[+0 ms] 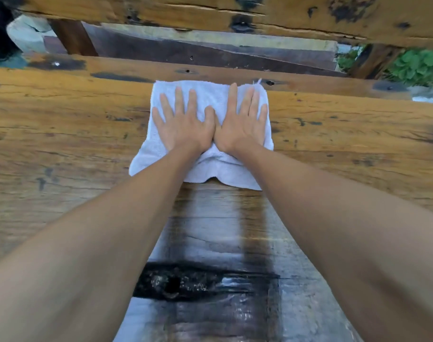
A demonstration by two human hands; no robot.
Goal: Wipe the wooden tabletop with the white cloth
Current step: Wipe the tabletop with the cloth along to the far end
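Left hand [183,124] and right hand [242,122] press flat on the white cloth [205,166], fingers extended. The cloth lies near the far edge of the wooden tabletop [62,134].

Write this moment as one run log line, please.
step: wiping | left hand: flat on cloth | right hand: flat on cloth | cloth: near far edge of tabletop | wet streak: behind cloth

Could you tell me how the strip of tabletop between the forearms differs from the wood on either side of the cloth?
The strip between the forearms is dark, glossy and looks wet; the side wood is orange-brown, matte and looks dry. The strip runs from the white cloth back toward the person; the side wood lies left and right of it. Both belong to one tabletop, knotted and stained. Left hand and right hand press flat on the cloth.
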